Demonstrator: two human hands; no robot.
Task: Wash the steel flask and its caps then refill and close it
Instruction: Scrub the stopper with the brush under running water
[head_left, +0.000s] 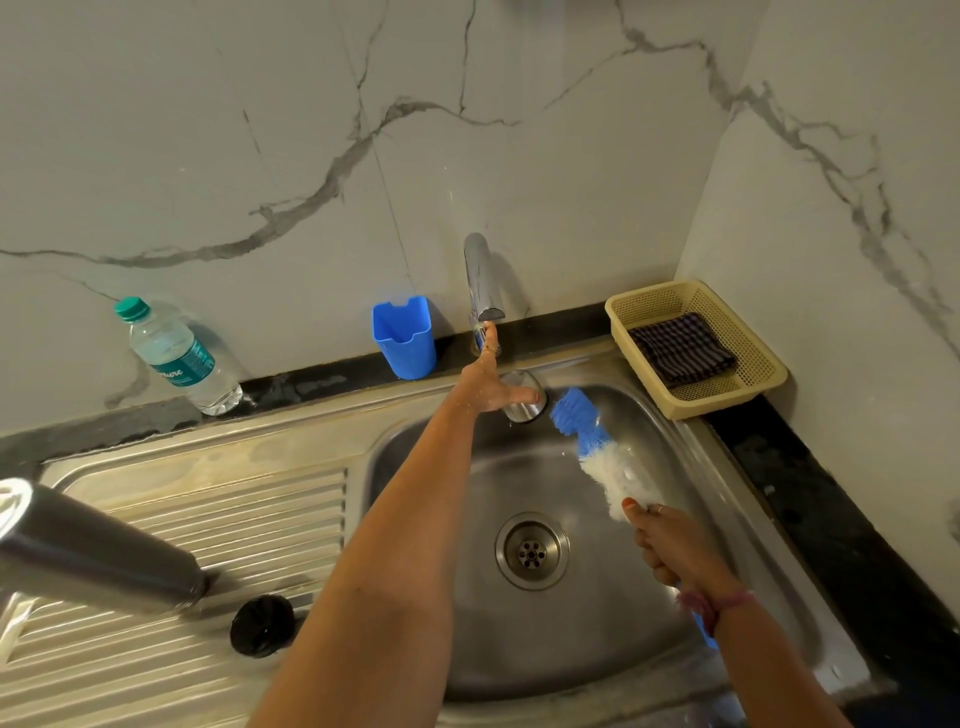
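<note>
**A:** Left hand (488, 382) is being stretched to the tap (480, 278), fingers spread; the steel cap (522, 402) is being touched under the spout. Right hand (670, 545) is being wrapped round the blue-and-white bottle brush (597, 447) over the sink (597, 649).

**B:** Flask?

**A:** Steel flask (98, 551) is being left lying on the drainboard (208, 499), black cap (262, 626) just beside it.

**B:** Any writing?

**A:** Water bottle (176, 356) label is being read only partly: "...sure". Basket (748, 384) is holding a checked cloth (680, 348).
</note>
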